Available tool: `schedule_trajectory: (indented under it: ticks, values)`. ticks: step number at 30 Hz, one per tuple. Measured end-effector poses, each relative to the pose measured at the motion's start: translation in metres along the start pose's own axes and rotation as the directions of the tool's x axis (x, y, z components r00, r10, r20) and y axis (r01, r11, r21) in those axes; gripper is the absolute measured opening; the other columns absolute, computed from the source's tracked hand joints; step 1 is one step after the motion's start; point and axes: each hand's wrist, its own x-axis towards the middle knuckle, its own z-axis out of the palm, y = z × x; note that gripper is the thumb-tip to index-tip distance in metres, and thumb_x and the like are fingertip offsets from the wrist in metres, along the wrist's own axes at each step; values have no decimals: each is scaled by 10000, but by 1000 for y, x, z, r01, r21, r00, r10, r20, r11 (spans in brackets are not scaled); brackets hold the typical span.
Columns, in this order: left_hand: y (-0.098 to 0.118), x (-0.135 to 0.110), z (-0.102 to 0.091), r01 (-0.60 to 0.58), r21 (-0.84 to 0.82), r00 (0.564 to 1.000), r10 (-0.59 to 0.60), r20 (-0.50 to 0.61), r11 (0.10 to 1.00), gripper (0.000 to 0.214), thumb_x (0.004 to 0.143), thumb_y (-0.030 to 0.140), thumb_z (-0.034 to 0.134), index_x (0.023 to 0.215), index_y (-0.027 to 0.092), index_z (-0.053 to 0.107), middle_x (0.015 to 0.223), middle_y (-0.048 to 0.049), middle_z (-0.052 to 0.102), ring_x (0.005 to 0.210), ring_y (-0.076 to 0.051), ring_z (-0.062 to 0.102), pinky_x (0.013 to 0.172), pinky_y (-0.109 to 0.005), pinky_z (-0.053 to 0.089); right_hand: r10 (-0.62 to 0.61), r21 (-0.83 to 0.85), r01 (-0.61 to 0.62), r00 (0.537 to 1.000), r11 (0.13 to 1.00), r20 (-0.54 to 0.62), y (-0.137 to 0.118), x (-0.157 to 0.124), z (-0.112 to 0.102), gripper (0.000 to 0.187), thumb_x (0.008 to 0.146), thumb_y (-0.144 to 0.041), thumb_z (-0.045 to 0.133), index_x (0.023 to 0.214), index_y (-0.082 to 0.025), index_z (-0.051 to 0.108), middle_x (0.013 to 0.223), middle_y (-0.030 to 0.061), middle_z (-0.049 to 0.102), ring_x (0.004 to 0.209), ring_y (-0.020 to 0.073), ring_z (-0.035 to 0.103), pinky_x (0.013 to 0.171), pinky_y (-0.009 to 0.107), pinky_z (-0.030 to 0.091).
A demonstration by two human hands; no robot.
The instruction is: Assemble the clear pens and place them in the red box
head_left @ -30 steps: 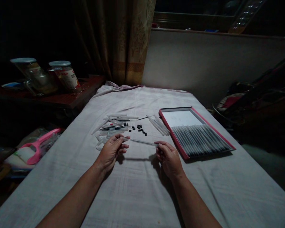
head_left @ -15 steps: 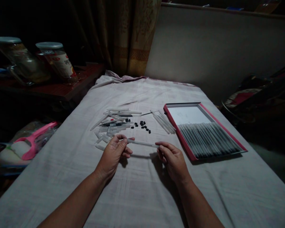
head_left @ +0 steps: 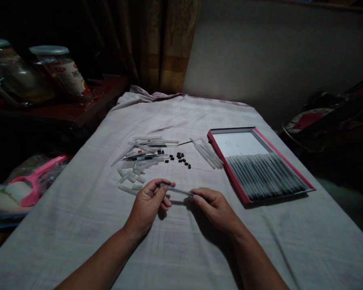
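Note:
My left hand (head_left: 148, 205) pinches one end of a translucent pen barrel (head_left: 180, 191) between thumb and fingers. The other end is in my right hand (head_left: 218, 207), its thumb and fingertips closed on it. The barrel is held nearly level just above the cloth; its ends are hidden by my fingers. Beyond my left hand lies a loose pile of clear barrels and dark refills (head_left: 140, 158), with pale translucent caps (head_left: 129, 176) nearer me. Small black plugs (head_left: 180, 160) are scattered to the right of the pile. Several clear barrels (head_left: 206, 154) lie side by side farther right.
A shallow pink-edged box (head_left: 229, 171) at the right holds a row of dark-tipped pens (head_left: 266, 177). Pale cloth (head_left: 181, 249) covers the surface. Lidded jars (head_left: 62, 72) stand on a dark red side table (head_left: 87, 110); a pink-handled thing (head_left: 33, 185) lies lower left.
My right hand has moved left along the barrel, closer to my left hand, so less of it shows. Both hands are slightly lower in view; the camera has shifted a little.

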Motion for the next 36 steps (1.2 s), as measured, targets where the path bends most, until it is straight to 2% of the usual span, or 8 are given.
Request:
schedule_trajectory:
  ticks: [9, 13, 15, 17, 19, 23, 28, 36]
  values:
    - [3, 1, 0, 23, 50, 1000, -22, -18, 998, 473, 710, 531, 732, 955, 133, 664, 734, -45, 717, 429, -65, 534, 364, -151, 410, -39, -41, 36, 998, 998, -53, 0, -1, 7, 262, 880, -283, 520, 918, -179, 758, 837, 68, 754, 774, 188, 685, 730, 293, 530]
    - [4, 4, 0, 25, 9, 1000, -25, 0, 1000, 558, 697, 539, 744, 1079, 153, 617, 994, -101, 729, 489, -80, 591, 368, -171, 453, -40, -65, 36, 997, 997, -66, -4, 0, 9, 256, 880, -283, 524, 908, -186, 759, 818, 60, 759, 759, 185, 695, 715, 289, 534]
    - [4, 5, 0, 13, -4, 1000, -13, 3, 1000, 625, 698, 518, 754, 1191, 185, 561, 1157, -125, 688, 551, -95, 632, 381, -180, 482, -69, -73, 58, 983, 996, -173, -4, 1, 2, 243, 869, -296, 546, 911, -192, 761, 843, 65, 762, 779, 192, 702, 729, 297, 543]
    - [4, 6, -1, 3, -8, 1000, -3, 1, 1000, 652, 717, 496, 748, 1256, 212, 514, 1248, -135, 645, 609, -103, 656, 403, -181, 507, -107, -114, 66, 907, 991, -406, 2, 1, -16, 243, 851, -329, 568, 902, -189, 761, 881, 79, 759, 820, 207, 702, 762, 320, 549]
    - [2, 8, -2, -7, -6, 1000, 7, 1, 1000, 627, 735, 481, 737, 1256, 217, 511, 1265, -132, 631, 652, -107, 665, 425, -178, 523, -147, -206, 11, 739, 978, -658, 15, -1, -47, 264, 832, -374, 581, 871, -184, 760, 884, 91, 749, 834, 222, 694, 788, 351, 548]
    - [-2, 9, -5, -4, 11, 999, 4, 46, 1000, 607, 710, 466, 752, 1218, 211, 541, 1194, -113, 650, 639, -115, 656, 383, -173, 496, -265, -419, -266, 465, 868, -844, 54, -13, -122, 291, 769, -405, 579, 785, -179, 762, 873, 103, 733, 855, 262, 667, 859, 421, 518]
    - [-3, 10, -6, -7, 21, 998, 6, 61, 1000, 622, 671, 477, 773, 1180, 184, 568, 1084, -87, 669, 610, -116, 644, 394, -190, 498, -135, -347, -612, 365, 711, -921, 85, -26, -161, 291, 771, -339, 558, 845, -167, 780, 953, 132, 713, 943, 304, 617, 858, 463, 469]
    - [-2, 10, -6, 0, 32, 998, -2, 63, 999, 622, 654, 475, 786, 1162, 181, 579, 1048, -78, 670, 635, -127, 651, 399, -189, 498, -55, -353, -710, 406, 610, -912, 87, -22, -146, 287, 824, -362, 563, 953, -214, 771, 1119, 94, 688, 1054, 305, 542, 893, 490, 363]
